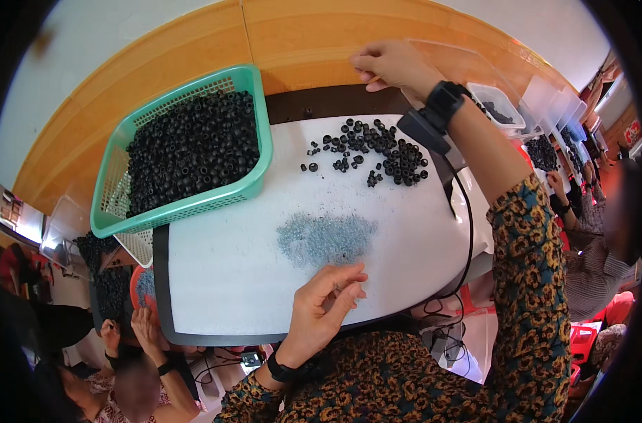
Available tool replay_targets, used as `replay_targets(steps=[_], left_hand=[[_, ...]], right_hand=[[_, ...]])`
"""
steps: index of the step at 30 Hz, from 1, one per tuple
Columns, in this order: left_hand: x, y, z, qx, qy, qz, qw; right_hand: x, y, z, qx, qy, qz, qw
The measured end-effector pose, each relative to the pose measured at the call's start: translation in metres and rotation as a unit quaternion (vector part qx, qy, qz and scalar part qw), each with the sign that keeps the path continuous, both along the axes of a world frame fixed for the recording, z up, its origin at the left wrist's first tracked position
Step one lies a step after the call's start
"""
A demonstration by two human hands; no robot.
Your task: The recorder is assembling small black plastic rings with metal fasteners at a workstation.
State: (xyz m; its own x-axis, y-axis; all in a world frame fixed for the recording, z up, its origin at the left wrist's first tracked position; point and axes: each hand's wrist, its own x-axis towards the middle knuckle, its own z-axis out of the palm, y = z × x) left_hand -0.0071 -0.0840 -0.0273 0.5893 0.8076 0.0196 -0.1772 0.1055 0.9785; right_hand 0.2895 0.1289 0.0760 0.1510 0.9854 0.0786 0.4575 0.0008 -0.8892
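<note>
My left hand (322, 304) is just over the near edge of a heap of small clear bluish beads (326, 238). Its thumb and fingers curl together in a pinch, and anything between them is too small to make out. High at the far right, past the table's back edge, my right hand (391, 65) is raised with its fingertips closed together. No thing can be made out in that grip either. Loose black beads (404, 159) lie scattered on the white tabletop (229, 289), below and near the right wrist.
A green basket (266, 141) full of black beads stands at the far left. A wooden panel (314, 35) rises behind the table. A cable (470, 225) hangs from the device on my right wrist. Clear bins (497, 99) stand at right; other people work on both sides.
</note>
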Motion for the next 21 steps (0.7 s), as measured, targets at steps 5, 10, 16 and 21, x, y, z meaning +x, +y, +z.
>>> replay_targets(steps=[5, 10, 16, 21], left_hand=[[0.002, 0.002, 0.006, -0.014, 0.012, -0.013, 1.000], [0.000, 0.003, 0.006, 0.004, 0.030, -0.016, 0.999], [0.001, 0.004, 0.009, 0.010, 0.052, -0.026, 0.998], [-0.001, 0.004, 0.010, 0.047, 0.073, -0.031, 0.996]], right_hand=[[-0.024, 0.045, -0.034, -0.050, -0.092, 0.085, 0.991], [-0.048, 0.088, -0.088, 0.048, -0.299, 0.136, 0.943], [-0.046, 0.100, -0.106, 0.006, -0.299, 0.154, 0.942], [-0.050, 0.086, -0.081, 0.066, -0.354, 0.139, 0.922]])
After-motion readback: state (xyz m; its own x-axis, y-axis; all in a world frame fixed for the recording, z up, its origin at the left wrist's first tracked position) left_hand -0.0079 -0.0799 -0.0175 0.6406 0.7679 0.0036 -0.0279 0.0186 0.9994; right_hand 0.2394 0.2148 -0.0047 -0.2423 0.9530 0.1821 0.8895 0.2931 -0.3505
